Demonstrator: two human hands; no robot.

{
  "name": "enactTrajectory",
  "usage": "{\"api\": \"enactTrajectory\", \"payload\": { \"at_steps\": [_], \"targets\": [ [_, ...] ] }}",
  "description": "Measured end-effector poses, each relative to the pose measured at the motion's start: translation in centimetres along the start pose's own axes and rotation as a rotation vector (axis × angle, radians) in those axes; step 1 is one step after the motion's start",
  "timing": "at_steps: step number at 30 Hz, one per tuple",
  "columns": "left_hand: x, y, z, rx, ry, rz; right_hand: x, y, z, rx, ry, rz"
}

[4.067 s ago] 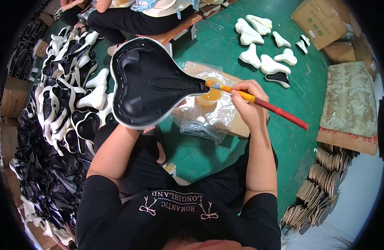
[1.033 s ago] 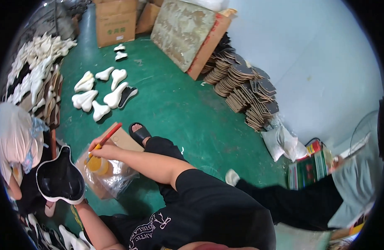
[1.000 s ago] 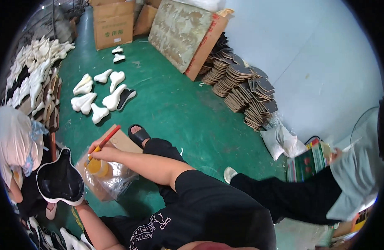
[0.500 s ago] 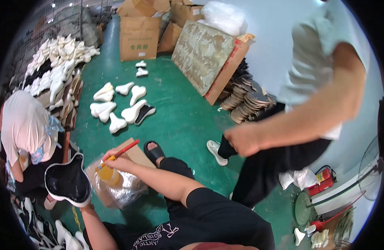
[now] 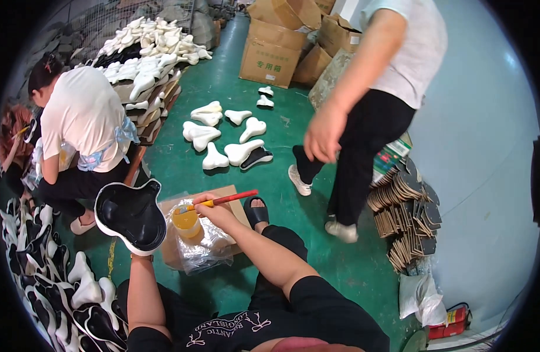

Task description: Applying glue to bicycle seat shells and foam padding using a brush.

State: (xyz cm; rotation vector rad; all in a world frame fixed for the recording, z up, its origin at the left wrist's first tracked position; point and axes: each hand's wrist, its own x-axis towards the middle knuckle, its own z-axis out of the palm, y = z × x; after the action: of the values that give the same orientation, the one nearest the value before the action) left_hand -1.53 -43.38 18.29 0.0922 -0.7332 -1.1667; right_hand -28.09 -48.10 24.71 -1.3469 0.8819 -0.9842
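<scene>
My left hand (image 5: 142, 254) is under a white bicycle saddle (image 5: 131, 217), mostly hidden behind it. The saddle's hollow black underside faces up. In my right hand (image 5: 216, 211) is a paintbrush (image 5: 236, 196) with a red and yellow handle, fingers closed round it. Its bristle end is over the far rim of a plastic cup (image 5: 187, 225) of yellow liquid. Beneath the cup lies a clear plastic sheet (image 5: 206, 258) on a cardboard box (image 5: 171, 251).
Several white saddles (image 5: 215, 157) lie on the green floor ahead. More are heaped at far left (image 5: 158, 41) and lower left (image 5: 53, 281). One person (image 5: 91, 117) crouches at left; another (image 5: 369, 123) walks at right, beside stacked saddle-shaped boards (image 5: 405, 205).
The view has swung, so the scene sits farther right. The walking person has moved farther ahead. My brush lies flatter, still beside the cup; the saddle stays in my left hand.
</scene>
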Motion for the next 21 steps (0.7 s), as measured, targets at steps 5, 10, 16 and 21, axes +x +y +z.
{"api": "enactTrajectory", "payload": {
  "at_steps": [5, 10, 16, 21],
  "targets": [
    [-1.0, -0.8, -2.3, 0.068, 0.145, -0.014, 0.0, -0.4, 0.0, 0.018, -0.003, 0.032],
    [-1.1, -0.1, -0.6, 0.01, 0.154, -0.044, 0.2, -0.4, -0.1, 0.035, -0.006, 0.023],
    [-2.8, 1.8, -2.7, 0.018, 0.191, -0.136, 0.3, 1.2, -0.8, 0.107, 0.007, 0.047],
    [-3.0, 3.3, -3.5, 0.029, 0.278, -0.239, 1.2, 0.7, -1.3, 0.098, 0.019, 0.048]
  ]
}}
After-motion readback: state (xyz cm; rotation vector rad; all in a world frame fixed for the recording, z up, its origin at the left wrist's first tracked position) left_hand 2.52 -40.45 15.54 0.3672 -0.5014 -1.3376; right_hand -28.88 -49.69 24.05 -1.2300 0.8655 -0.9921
